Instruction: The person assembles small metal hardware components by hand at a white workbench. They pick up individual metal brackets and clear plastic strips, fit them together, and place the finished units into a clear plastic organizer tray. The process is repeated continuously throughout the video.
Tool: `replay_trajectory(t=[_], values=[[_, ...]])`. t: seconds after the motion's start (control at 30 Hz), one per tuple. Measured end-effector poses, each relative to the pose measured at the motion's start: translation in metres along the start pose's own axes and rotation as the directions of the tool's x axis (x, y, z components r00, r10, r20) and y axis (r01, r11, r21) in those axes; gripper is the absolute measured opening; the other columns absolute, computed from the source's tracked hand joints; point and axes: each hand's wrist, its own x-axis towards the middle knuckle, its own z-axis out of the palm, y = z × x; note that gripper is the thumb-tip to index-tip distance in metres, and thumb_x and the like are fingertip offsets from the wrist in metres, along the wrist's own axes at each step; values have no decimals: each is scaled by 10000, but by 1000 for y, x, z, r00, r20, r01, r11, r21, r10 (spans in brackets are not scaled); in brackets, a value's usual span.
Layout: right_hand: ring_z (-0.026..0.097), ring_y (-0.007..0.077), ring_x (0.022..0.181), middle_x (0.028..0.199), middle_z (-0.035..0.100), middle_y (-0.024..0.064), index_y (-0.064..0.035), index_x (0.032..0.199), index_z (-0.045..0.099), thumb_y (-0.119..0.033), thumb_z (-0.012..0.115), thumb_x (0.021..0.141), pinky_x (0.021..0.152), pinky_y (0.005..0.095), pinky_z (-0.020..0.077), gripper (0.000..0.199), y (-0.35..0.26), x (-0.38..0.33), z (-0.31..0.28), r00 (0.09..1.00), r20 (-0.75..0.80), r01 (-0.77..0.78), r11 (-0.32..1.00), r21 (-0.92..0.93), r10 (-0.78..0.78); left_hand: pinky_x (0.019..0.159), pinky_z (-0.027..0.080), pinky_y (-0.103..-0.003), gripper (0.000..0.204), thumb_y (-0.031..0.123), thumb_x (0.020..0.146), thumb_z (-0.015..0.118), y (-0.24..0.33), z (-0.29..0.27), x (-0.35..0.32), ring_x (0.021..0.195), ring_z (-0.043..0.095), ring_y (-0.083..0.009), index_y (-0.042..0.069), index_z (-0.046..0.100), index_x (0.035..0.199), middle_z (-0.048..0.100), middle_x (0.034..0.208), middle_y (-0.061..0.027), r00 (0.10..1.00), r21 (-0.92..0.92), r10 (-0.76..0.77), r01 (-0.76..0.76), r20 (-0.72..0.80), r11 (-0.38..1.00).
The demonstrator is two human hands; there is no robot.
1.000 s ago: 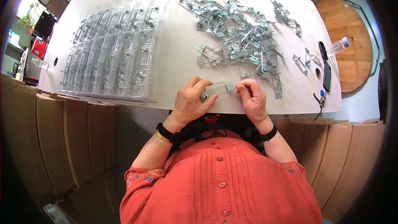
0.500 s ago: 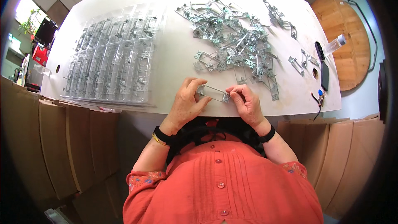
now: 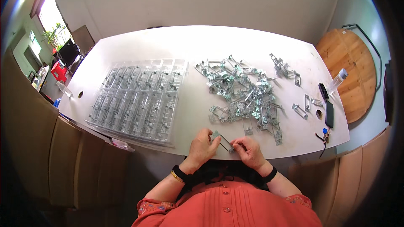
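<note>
While you lean over the near edge of the white table [image 3: 235, 46], start at your far left: a clear plastic tray [image 3: 139, 101] lies flat there, its rows of long slots filled with metal parts, well apart from your hands. Coming across, your left hand [image 3: 202, 148] is curled at the table's edge, thumb and fingertips pinched on the left end of a small metal bracket [image 3: 222, 140]. That bracket sits just above the near rim, slanting down toward your right, bridged between both hands. And your right hand [image 3: 249, 150] is closed on its other end, fingers bent tight around the lower tip. Dark bands ring both wrists, with a gold bangle beside the one on the left. Just beyond your hands spreads the big tangled heap of metal brackets [image 3: 242, 94], nearly reaching your right knuckles. Further right, a few loose brackets [image 3: 299, 110] lie singly, then a dark phone [image 3: 329, 114] by a round hole in the tabletop. At the far right, a clear bottle [image 3: 338, 80] overhangs the corner, a round wooden tabletop [image 3: 353, 73] behind it.
</note>
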Motion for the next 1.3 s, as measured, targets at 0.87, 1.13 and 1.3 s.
replay_trajectory(t=[0.87,1.13,1.3], values=[[782,346,879,986,787,166,-56,1091,734,-169,769,1040,757,409,600,128,1,-1,9,999,-23,-26,1000,11,26,799,601,-466,198,143,1012,735,-1,17,13,904,751,-405,20,716,1166,765,1031,-200,970,-120,222,-209,103,970],[757,342,814,919,760,169,-56,1072,746,-139,798,1004,718,413,579,119,-3,0,12,997,-70,-39,999,-25,37,848,596,-457,326,225,1000,774,10,10,3,972,743,-387,44,720,1266,734,1089,-188,925,9,348,-353,154,936],[732,304,769,893,751,149,-54,1067,757,-125,812,995,702,394,564,115,4,-3,13,996,-60,-61,998,18,62,941,575,-485,448,238,982,778,11,4,-2,1109,698,-418,37,677,1369,692,1197,-209,891,28,412,-424,190,905]])
